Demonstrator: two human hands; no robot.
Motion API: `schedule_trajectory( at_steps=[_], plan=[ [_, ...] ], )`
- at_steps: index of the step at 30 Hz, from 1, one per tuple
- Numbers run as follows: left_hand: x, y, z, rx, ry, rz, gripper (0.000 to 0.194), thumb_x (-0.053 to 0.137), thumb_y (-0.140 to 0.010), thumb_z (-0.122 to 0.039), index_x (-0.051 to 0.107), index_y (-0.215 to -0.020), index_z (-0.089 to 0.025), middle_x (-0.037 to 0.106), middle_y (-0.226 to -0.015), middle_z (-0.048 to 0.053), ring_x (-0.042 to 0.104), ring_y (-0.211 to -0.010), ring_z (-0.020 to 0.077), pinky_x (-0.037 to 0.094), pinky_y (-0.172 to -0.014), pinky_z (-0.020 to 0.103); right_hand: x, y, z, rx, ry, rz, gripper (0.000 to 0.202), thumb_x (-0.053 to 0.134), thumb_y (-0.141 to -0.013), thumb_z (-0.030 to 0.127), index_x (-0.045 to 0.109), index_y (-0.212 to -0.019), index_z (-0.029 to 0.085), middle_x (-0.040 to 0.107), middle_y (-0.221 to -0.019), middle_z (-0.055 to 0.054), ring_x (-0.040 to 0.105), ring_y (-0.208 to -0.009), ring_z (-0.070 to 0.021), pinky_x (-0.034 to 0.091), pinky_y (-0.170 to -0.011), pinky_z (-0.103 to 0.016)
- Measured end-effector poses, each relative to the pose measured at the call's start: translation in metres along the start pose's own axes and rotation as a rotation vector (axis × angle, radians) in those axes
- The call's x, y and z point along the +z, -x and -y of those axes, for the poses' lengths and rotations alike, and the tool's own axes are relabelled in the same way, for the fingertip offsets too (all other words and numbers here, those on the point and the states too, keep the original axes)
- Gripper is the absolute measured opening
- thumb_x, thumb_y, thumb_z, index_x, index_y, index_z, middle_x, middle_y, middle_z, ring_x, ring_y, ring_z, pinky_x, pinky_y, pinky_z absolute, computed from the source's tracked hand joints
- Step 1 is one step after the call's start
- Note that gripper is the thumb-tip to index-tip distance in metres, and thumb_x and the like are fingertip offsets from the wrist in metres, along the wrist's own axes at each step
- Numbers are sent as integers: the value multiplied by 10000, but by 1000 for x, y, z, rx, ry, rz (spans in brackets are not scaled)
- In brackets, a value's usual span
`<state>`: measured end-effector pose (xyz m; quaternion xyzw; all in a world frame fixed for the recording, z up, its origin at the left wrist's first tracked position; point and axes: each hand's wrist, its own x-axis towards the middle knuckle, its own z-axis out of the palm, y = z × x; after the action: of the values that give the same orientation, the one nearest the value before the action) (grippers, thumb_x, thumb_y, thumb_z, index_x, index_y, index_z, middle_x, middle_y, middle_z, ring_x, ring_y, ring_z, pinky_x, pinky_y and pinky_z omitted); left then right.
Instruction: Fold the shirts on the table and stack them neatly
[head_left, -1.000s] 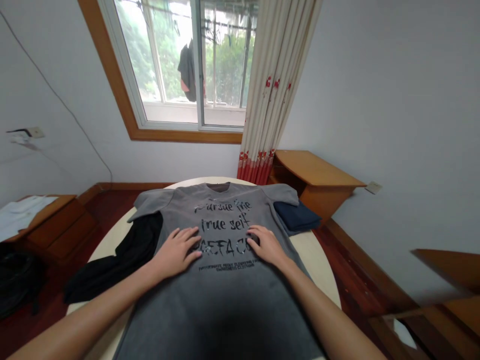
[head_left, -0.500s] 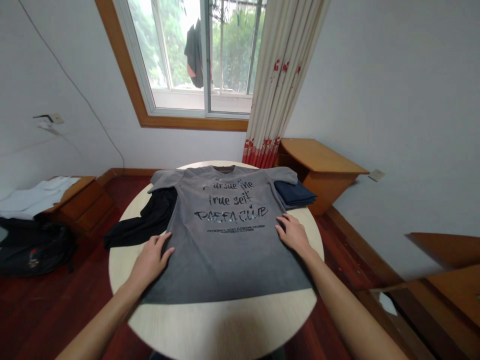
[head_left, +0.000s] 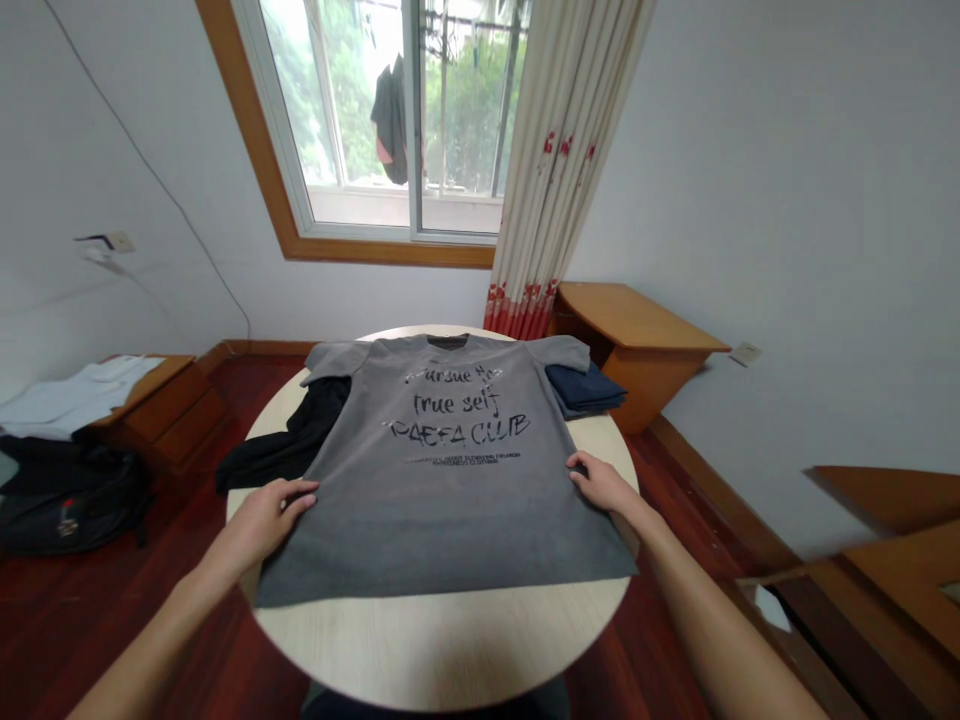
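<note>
A grey T-shirt [head_left: 450, 520] with dark lettering lies spread front up on a round pale table [head_left: 442, 640], its collar at the far side and its hem towards me. My left hand [head_left: 270, 515] is closed, thumb and fingers pinching the shirt's left side edge. At about the same height my right hand [head_left: 602, 482] pinches the right side edge. Black clothing [head_left: 281, 445] lies partly beneath the left sleeve. Folded navy cloth [head_left: 589, 390] sits at the right, partly covered by the other sleeve.
Beyond the table are a window [head_left: 382, 150] and a long curtain [head_left: 566, 150]. A wooden desk [head_left: 637, 320] stands behind on the right. On the left, a low wooden cabinet [head_left: 169, 405] carries white sheets, with a black bag [head_left: 75, 500] on the floor beside it.
Both hands have moved outward and slightly towards me, from lying on the shirt to pinching its side edges. The lower part of the shirt is pulled wider and smoother.
</note>
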<state>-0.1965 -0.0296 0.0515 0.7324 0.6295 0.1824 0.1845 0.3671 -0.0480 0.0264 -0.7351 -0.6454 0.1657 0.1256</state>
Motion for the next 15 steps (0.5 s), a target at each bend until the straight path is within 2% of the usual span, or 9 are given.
schedule_trajectory(
  at_steps=[4, 7, 11, 13, 15],
  plan=[
    [11, 12, 1, -15, 88, 164, 613, 582, -714, -567, 722, -1180, -194, 719, -1212, 111, 673, -1092, 310, 522, -951, 382, -7, 13, -5, -52, -70, 16, 275, 569, -836, 316, 660, -1059, 183, 710, -1128, -115, 662, -1040, -257, 482, -931, -345],
    [13, 20, -1, -34, 128, 256, 631, 603, -709, -521, 688, -1249, -206, 705, -1254, 92, 663, -1134, 299, 511, -979, 373, -18, 26, -11, -119, -151, 145, 331, 637, -765, 378, 664, -1044, 201, 703, -1139, -98, 653, -1048, -262, 491, -938, -343],
    [2, 24, -4, -76, 139, 335, 589, 613, -712, -475, 708, -1231, -213, 695, -1277, 81, 647, -1177, 300, 493, -1012, 374, -37, 40, -17, -79, -223, 278, 269, 649, -738, 393, 657, -943, 218, 701, -1038, -70, 650, -979, -253, 522, -866, -339],
    [-6, 28, -6, -95, 152, 390, 579, 628, -711, -471, 715, -1230, -230, 690, -1287, 67, 644, -1189, 301, 495, -1014, 375, -43, 46, -18, -37, -238, 318, 258, 673, -727, 408, 652, -908, 225, 695, -973, -55, 652, -916, -241, 535, -786, -324],
    [-13, 34, -6, -113, 132, 437, 569, 652, -699, -458, 722, -1227, -258, 695, -1279, 48, 649, -1185, 303, 498, -1015, 375, -47, 53, -18, 25, -249, 405, 289, 710, -707, 419, 646, -920, 234, 682, -879, -34, 657, -772, -208, 531, -660, -294]
  ],
)
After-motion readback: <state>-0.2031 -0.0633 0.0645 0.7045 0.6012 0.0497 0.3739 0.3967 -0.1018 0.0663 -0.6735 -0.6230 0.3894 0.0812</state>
